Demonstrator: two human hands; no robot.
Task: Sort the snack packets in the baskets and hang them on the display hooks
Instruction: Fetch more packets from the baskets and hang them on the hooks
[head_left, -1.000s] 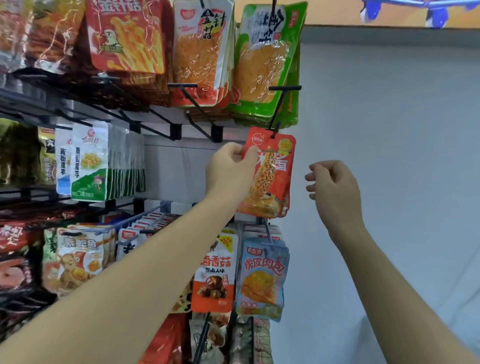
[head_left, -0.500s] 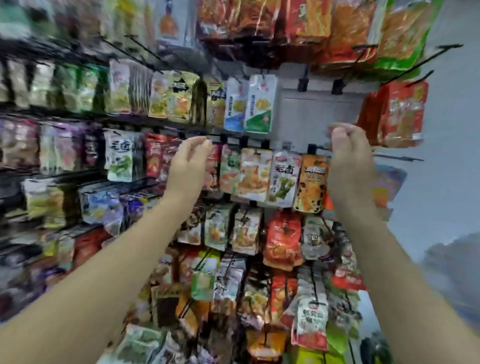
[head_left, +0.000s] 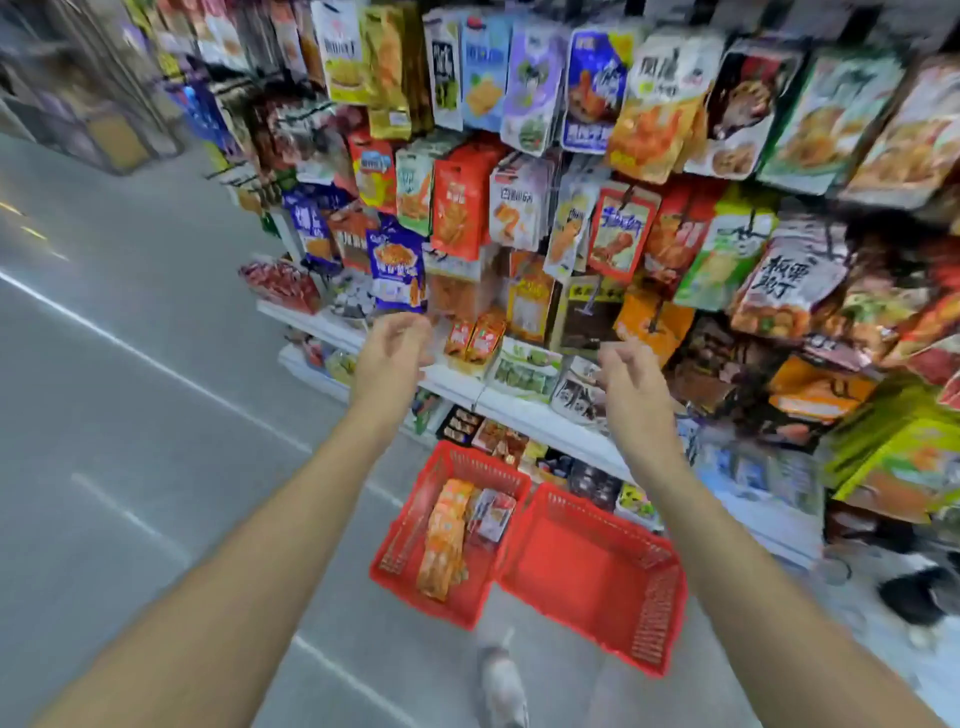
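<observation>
Two red plastic baskets stand side by side on the floor below the display. The left basket holds a stack of orange snack packets and a white-and-red packet. Nothing shows inside the right basket. My left hand and my right hand hang in the air above the baskets, fingers loosely curled, holding nothing. The display hooks above are full of hanging packets.
A white shelf edge runs behind my hands, with more packets on lower shelves. Grey aisle floor stretches to the left. My shoe shows below the baskets. A dark object lies on the floor at the right.
My left hand let go of the red packet, which stays on its hook. The view swung down from the upper hooks to the baskets on the floor, and both hands dropped lower.
</observation>
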